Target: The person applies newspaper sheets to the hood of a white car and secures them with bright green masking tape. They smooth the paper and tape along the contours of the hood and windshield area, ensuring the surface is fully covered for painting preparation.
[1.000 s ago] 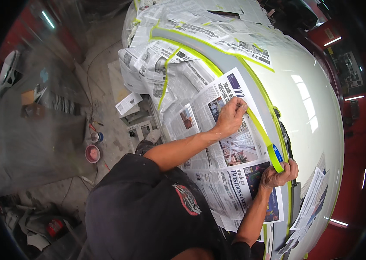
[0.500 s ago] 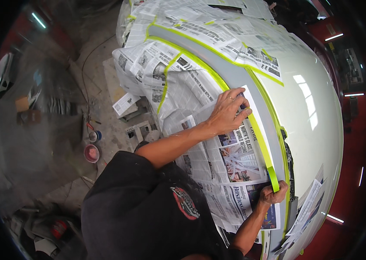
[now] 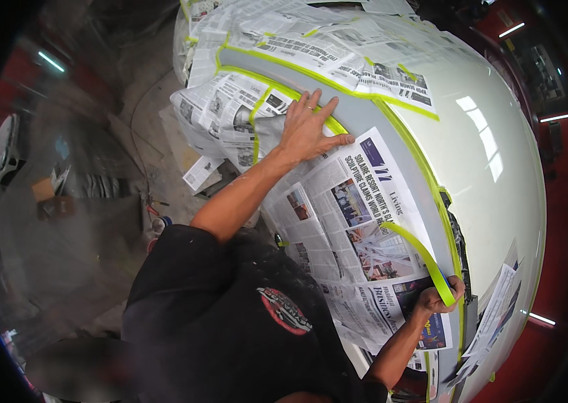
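Fingers spread, my left hand [image 3: 309, 129] lies flat across the yellow-green taped edge and the newspaper beside it, thumb pointing right. My right hand [image 3: 441, 296] is closed on a strip of yellow-green masking tape [image 3: 425, 257], at the lower right. From that hand the strip curves up and left, its far end loose over a newspaper sheet [image 3: 378, 195]. Whether a roll sits inside the right hand is hidden. The sheet's right edge lies along a grey band [image 3: 425, 191] on the car body, and its top corner is near my left thumb.
Beyond the grey band curves a white car panel [image 3: 482, 127], with loose paper sheets [image 3: 489, 319] on its lower part. More taped newspaper [image 3: 284, 40] covers the far end. A black gap with a bracket [image 3: 457, 235] interrupts the band's right side. Dark plastic sheeting [image 3: 75, 248] hangs at left.
My left hand has let go of the tape and moved up and left onto the masked edge. The tape, formerly stretched along the sheet's edge, now curls loose from my right hand.
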A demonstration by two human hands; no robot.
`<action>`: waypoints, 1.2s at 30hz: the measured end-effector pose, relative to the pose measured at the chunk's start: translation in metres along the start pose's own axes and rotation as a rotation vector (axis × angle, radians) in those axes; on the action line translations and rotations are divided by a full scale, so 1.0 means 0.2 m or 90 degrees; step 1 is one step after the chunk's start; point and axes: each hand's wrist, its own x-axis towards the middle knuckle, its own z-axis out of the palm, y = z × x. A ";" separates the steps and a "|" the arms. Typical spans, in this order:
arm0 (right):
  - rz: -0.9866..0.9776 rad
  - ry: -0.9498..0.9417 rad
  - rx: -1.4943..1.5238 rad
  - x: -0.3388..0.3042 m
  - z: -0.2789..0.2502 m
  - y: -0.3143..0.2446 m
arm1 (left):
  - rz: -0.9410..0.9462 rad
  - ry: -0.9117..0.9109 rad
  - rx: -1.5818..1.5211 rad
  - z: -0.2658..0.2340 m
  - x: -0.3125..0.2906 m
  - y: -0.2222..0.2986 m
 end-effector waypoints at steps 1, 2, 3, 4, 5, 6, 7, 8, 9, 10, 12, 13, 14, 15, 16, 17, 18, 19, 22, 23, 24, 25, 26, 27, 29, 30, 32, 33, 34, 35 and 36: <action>-0.003 0.008 -0.001 -0.01 0.00 0.01 | 0.000 -0.002 0.003 0.00 -0.01 0.01; 0.034 0.014 0.003 -0.02 -0.01 0.03 | -0.001 -0.003 0.004 -0.01 -0.01 0.03; 0.015 0.020 0.018 -0.02 -0.01 0.04 | 0.003 -0.015 0.014 -0.02 -0.02 0.05; -0.004 0.026 0.034 -0.02 -0.01 0.04 | 0.007 -0.027 0.024 -0.04 -0.03 0.08; -0.023 0.033 0.052 -0.02 -0.01 0.04 | 0.011 -0.038 0.036 -0.06 -0.04 0.09; 0.000 0.029 0.035 -0.03 -0.01 0.04 | 0.011 -0.030 0.036 -0.06 -0.05 0.10; 0.024 0.024 0.018 -0.04 -0.01 0.06 | 0.011 -0.023 0.036 -0.05 -0.05 0.10; 0.046 0.020 -0.001 -0.05 -0.02 0.07 | 0.011 -0.015 0.034 -0.05 -0.06 0.12; 0.049 0.029 0.006 -0.05 -0.02 0.07 | 0.008 -0.016 0.030 -0.07 -0.06 0.13; 0.052 0.037 0.012 -0.05 -0.01 0.07 | 0.005 -0.018 0.027 -0.09 -0.08 0.15; 0.033 0.050 0.022 -0.04 -0.01 0.07 | 0.025 -0.001 -0.018 -0.12 -0.12 0.20; 0.013 0.055 0.027 -0.03 -0.01 0.06 | 0.046 0.018 -0.058 -0.13 -0.18 0.22; -0.010 0.060 0.031 -0.02 -0.01 0.06 | 0.068 0.037 -0.100 -0.13 -0.24 0.26; 0.014 0.066 0.032 -0.03 -0.01 0.07 | 0.053 0.031 -0.204 -0.15 -0.32 0.35; 0.038 0.072 0.032 -0.05 -0.01 0.08 | 0.037 0.022 -0.310 -0.17 -0.40 0.45; 0.065 0.072 0.035 -0.05 -0.02 0.08 | 0.006 -0.053 -0.408 -0.19 -0.48 0.53; 0.111 0.085 0.050 -0.05 -0.01 0.06 | -0.025 -0.128 -0.505 -0.18 -0.55 0.61; 0.087 0.084 0.045 -0.04 -0.01 0.05 | -0.077 -0.277 -0.581 -0.16 -0.60 0.68; 0.015 0.084 0.074 -0.01 0.00 0.03 | -0.283 -0.665 -0.828 0.00 -0.67 0.80; 0.010 0.081 0.077 0.00 0.00 0.04 | -0.362 -0.788 -0.911 0.08 -0.68 0.82; 0.007 0.078 0.080 0.00 0.00 0.04 | -0.400 -0.820 -0.971 0.15 -0.67 0.84; 0.003 0.076 0.083 -0.01 -0.01 0.04 | -0.439 -0.850 -1.032 0.21 -0.67 0.87; 0.002 0.079 0.082 -0.01 -0.01 0.05 | -0.478 -0.879 -1.094 0.22 -0.65 0.91; 0.000 0.082 0.082 -0.02 -0.01 0.06 | -0.429 -0.835 -1.162 0.22 -0.64 0.94; 0.028 0.077 0.069 -0.05 -0.01 0.10 | -0.326 -0.737 -1.293 0.20 -0.61 1.01; 0.062 0.070 0.055 -0.08 -0.02 0.12 | -0.336 -0.657 -1.342 0.16 -0.59 1.04; 0.079 0.071 0.049 -0.07 -0.02 0.10 | -0.314 -0.551 -1.304 0.07 -0.52 1.03; 0.066 0.081 0.055 -0.03 -0.01 0.04 | -0.304 -0.499 -1.281 0.04 -0.49 1.00; 0.053 0.091 0.062 0.00 -0.01 0.00 | -0.281 -0.459 -1.216 0.02 -0.46 0.96; 0.063 0.084 0.064 -0.02 -0.01 0.02 | -0.246 -0.434 -1.136 0.00 -0.44 0.93; 0.073 0.078 0.065 -0.04 -0.01 0.06 | -0.212 -0.407 -1.057 -0.03 -0.42 0.90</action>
